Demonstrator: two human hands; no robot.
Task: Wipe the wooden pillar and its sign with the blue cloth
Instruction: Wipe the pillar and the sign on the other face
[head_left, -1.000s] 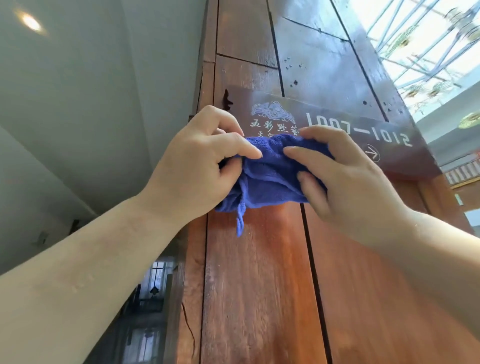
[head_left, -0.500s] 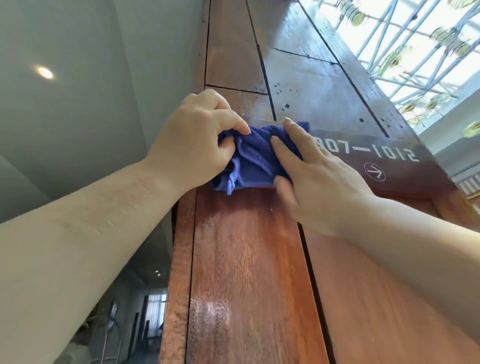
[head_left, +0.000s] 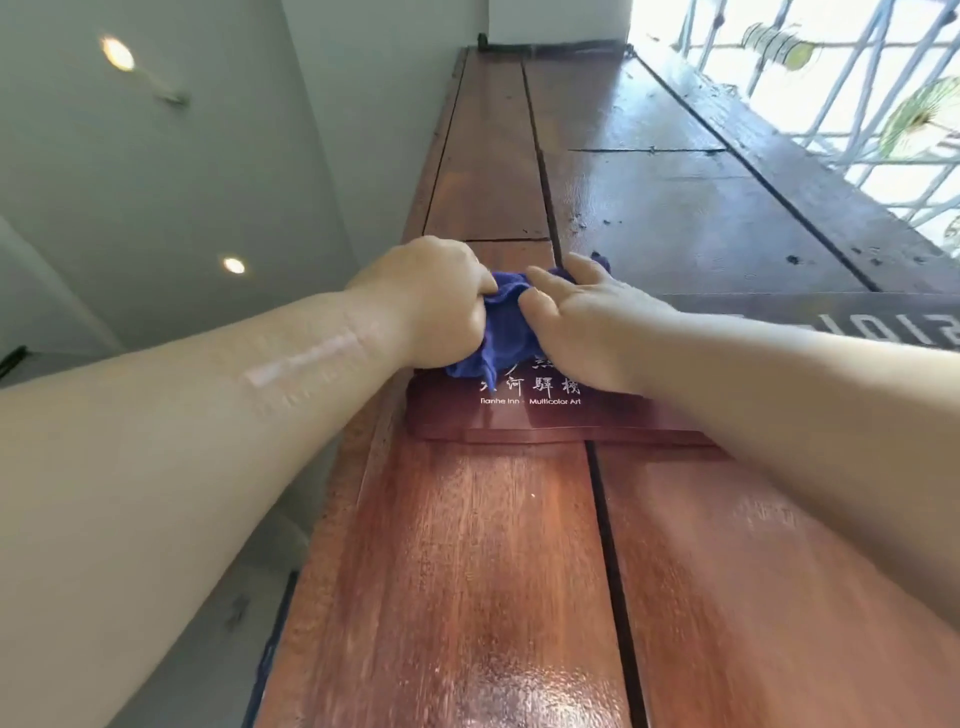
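Observation:
The tall reddish wooden pillar (head_left: 483, 561) rises ahead of me to the ceiling. A dark wooden sign (head_left: 524, 415) with white lettering is fixed across it at arm height. The crumpled blue cloth (head_left: 506, 327) lies against the sign's upper left part and the pillar above it. My left hand (head_left: 431, 301) grips the cloth's left side with curled fingers. My right hand (head_left: 587, 317) presses on the cloth's right side with fingers laid out flat; a bit of cloth shows past its fingertips.
A white wall and ceiling with recessed lights (head_left: 118, 53) lie to the left. A bright glazed roof with white bars (head_left: 841, 98) is at the upper right. The sign continues right with numbers (head_left: 904, 330), partly behind my right forearm.
Both hands have carried the cloth upward from the sign's lower left edge to its top edge and the pillar above. My view has tilted further up, showing the sign's lower lettering.

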